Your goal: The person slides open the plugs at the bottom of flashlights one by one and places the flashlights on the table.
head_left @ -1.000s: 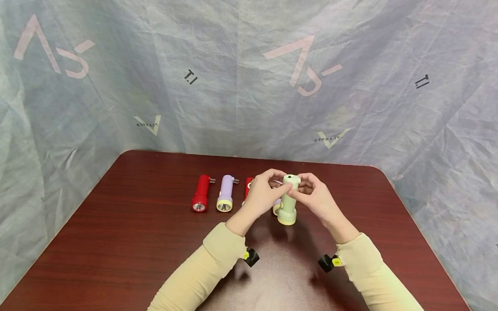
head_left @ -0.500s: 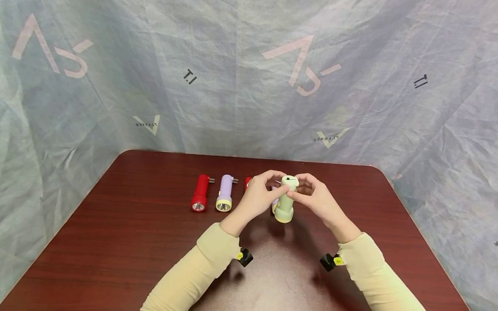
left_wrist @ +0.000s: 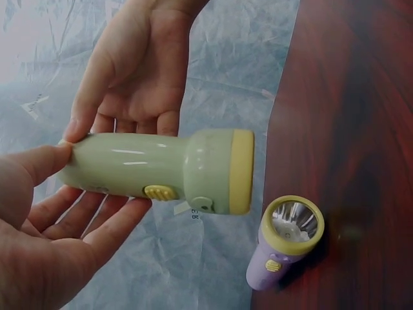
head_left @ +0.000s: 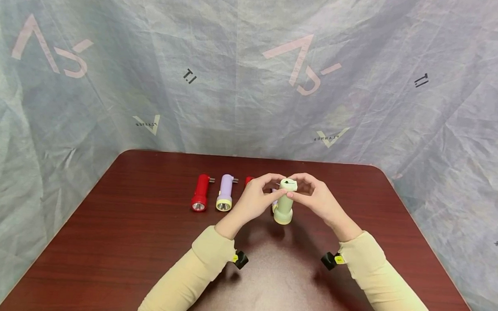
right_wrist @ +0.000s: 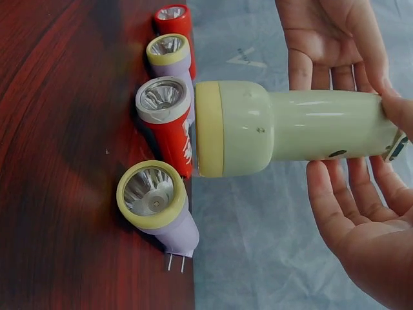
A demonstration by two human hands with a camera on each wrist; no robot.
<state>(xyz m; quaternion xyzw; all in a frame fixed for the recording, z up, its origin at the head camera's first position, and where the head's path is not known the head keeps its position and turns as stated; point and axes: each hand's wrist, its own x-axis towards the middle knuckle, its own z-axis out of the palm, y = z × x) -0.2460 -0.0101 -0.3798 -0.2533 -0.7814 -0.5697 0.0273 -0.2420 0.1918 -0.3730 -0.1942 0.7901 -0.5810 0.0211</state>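
A light green flashlight (head_left: 284, 207) with a yellow rim is held lens end down in front of me. My left hand (head_left: 253, 199) grips its upper end from the left, thumb and fingers around the body. From the other side, my right hand (head_left: 319, 201) holds the same end, the two thumb tips close together. A yellow ribbed switch (left_wrist: 160, 192) shows on the body in the left wrist view. A small flap-like piece (right_wrist: 395, 147) stands out at the tail in the right wrist view. Just behind it lies a lilac flashlight (right_wrist: 174, 226) with plug prongs, mostly hidden in the head view.
Left of the hands, a red flashlight (head_left: 200, 193) and another lilac flashlight (head_left: 225, 193) lie in a row on the dark red-brown table (head_left: 106, 242). A red flashlight with a white rim (right_wrist: 171, 132) is mostly hidden behind my left hand. Grey printed cloth (head_left: 234, 95) surrounds the table.
The green flashlight has shifted slightly left and tilted, showing more of its tail end. My left forearm has swung a little left. Both hands keep hold.
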